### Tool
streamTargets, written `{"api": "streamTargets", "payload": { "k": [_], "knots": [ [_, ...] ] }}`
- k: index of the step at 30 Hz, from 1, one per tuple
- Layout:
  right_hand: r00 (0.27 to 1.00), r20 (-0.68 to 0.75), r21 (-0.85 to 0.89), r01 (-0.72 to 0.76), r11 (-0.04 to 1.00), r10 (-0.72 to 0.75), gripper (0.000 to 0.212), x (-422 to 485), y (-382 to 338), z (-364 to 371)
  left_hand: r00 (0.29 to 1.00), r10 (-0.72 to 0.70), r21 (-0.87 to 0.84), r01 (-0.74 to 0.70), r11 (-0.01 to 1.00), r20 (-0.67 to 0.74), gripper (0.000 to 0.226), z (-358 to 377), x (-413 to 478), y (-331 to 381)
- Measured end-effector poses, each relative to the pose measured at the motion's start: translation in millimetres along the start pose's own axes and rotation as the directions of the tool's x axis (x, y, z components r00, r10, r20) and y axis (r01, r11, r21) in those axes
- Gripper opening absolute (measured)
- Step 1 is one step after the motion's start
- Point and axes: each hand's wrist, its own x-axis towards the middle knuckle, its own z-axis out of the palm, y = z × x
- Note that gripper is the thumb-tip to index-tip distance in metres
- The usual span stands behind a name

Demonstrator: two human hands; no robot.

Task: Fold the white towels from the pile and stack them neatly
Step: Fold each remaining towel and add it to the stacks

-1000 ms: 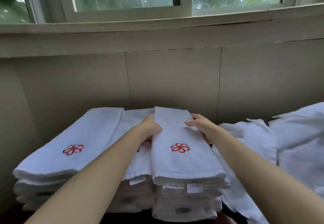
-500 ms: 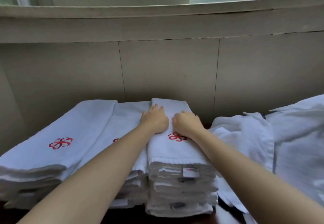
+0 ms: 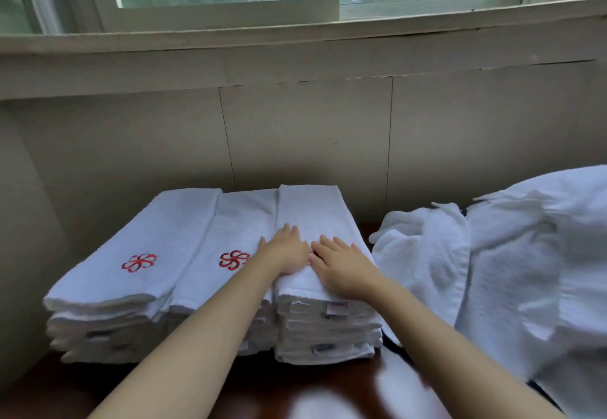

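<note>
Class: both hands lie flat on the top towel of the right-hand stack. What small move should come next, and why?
Probably lift both hands off and reach right for the loose pile. The left hand and right hand lie flat on the top towel, which already sits square on its stack.

Both hands (left [image 3: 285,252], right [image 3: 341,266]) now flat together atop the rightmost stack [image 3: 325,326].

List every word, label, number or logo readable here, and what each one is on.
No readable words or numbers.
Red flower emblem, no lettering: on the left stack's top towel.
Red flower emblem, no lettering: on the middle stack's top towel.
Sewn tags on the right stack's edges: too blurred to read.
</note>
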Motion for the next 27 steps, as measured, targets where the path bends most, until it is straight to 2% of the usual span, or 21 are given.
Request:
{"api": "streamTargets", "payload": {
  "k": [3,6,10,12,16,20,24,27],
  "knots": [
    [1.000,-0.019,-0.020,-0.023,1.000,0.023,0.049,-46,-12,3,0.998,0.021,0.014,-0.020,1.000,-0.052,0.058,14,-53,5],
    [0.999,0.022,-0.002,-0.027,1.000,0.027,0.056,-93,-17,-3,0.993,0.006,-0.022,-0.008,1.000,-0.114,0.059,23,-100,10],
    [0.995,0.065,0.159,-0.091,0.983,0.081,0.053,-155,-7,-25,0.988,0.010,0.002,-0.009,1.000,-0.154,0.065,35,-150,25],
    [0.988,0.071,0.197,-0.149,0.969,0.138,0.049,-187,7,-38,0.992,0.017,0.018,-0.014,1.000,-0.129,0.068,37,-169,35],
    [0.956,0.099,0.126,-0.289,0.949,0.278,0.044,-244,48,-63,0.996,0.078,-0.043,-0.079,0.996,-0.032,0.070,42,-192,68],
    [0.913,0.018,0.134,-0.407,0.903,0.409,0.033,-287,89,-89,0.981,0.182,-0.144,-0.189,0.971,-0.062,0.064,50,-199,112],
    [0.805,-0.081,0.140,-0.575,0.806,0.588,0.039,-317,128,-100,0.956,0.284,-0.218,-0.294,0.931,-0.075,0.054,64,-190,163],
    [0.748,-0.013,0.070,-0.662,0.746,0.664,0.036,-329,145,-90,0.940,0.339,-0.338,-0.334,0.880,-0.048,0.052,79,-182,200]
  ]
}}
